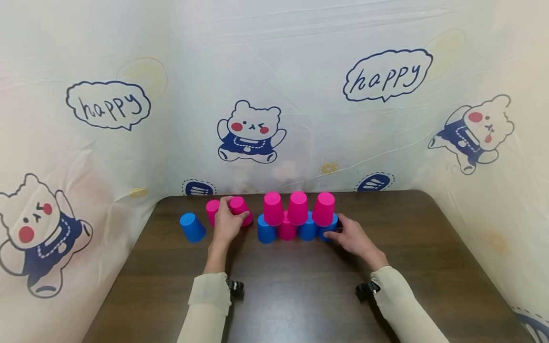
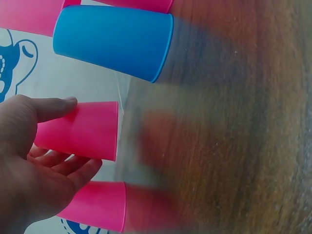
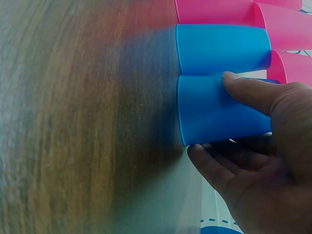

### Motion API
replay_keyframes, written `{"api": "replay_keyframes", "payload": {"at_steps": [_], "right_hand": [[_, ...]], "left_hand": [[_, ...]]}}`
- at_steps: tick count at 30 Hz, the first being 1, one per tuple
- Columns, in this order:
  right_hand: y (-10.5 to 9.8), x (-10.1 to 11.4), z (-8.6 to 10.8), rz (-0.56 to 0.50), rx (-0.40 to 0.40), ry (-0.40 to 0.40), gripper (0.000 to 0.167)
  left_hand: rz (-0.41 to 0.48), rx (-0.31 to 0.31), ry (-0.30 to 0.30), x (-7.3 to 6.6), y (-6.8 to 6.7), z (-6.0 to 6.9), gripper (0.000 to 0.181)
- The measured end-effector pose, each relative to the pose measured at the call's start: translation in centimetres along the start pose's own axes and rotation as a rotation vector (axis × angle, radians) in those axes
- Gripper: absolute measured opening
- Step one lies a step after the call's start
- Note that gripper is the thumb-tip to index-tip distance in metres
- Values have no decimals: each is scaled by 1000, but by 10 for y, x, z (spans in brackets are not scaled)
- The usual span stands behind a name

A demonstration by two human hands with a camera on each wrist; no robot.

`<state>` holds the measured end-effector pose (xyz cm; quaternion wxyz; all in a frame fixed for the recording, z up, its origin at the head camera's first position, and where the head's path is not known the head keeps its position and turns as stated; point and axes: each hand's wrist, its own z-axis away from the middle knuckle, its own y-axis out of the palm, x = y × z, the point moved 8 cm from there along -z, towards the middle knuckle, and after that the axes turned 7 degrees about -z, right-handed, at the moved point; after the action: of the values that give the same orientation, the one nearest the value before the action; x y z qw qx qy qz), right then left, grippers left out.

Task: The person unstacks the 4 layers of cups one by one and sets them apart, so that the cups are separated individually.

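Note:
My left hand [image 1: 228, 223] grips an upside-down pink cup [image 1: 238, 206], thumb on one side and fingers on the other in the left wrist view. Just left of it stands a second pink cup [image 1: 212, 209], partly behind the hand. My right hand [image 1: 353, 236] holds the blue cup [image 3: 209, 109] at the right end of a bottom row, thumb on its near side. That row also has a blue cup [image 1: 267, 231], a pink cup [image 1: 287, 229] and another blue cup [image 1: 307, 229]. Three pink cups [image 1: 298, 208] stand upside down on top, bridging the cups below.
A lone blue cup [image 1: 192, 227] stands upside down at the left of the brown wooden table [image 1: 283, 290]. Behind the table's back edge hangs a pale printed cloth [image 1: 309, 143], which also runs along both sides.

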<state>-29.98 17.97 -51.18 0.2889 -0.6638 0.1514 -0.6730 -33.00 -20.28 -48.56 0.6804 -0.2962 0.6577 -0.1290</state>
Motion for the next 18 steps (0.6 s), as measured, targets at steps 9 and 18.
{"api": "replay_keyframes", "payload": {"at_steps": [9, 18], "right_hand": [[0, 2, -1, 6, -6, -15, 58], [0, 1, -1, 8, -4, -8, 58]], "left_hand": [[-54, 35, -23, 7, 7, -3, 72], [-90, 26, 10, 8, 9, -5, 72]]}}
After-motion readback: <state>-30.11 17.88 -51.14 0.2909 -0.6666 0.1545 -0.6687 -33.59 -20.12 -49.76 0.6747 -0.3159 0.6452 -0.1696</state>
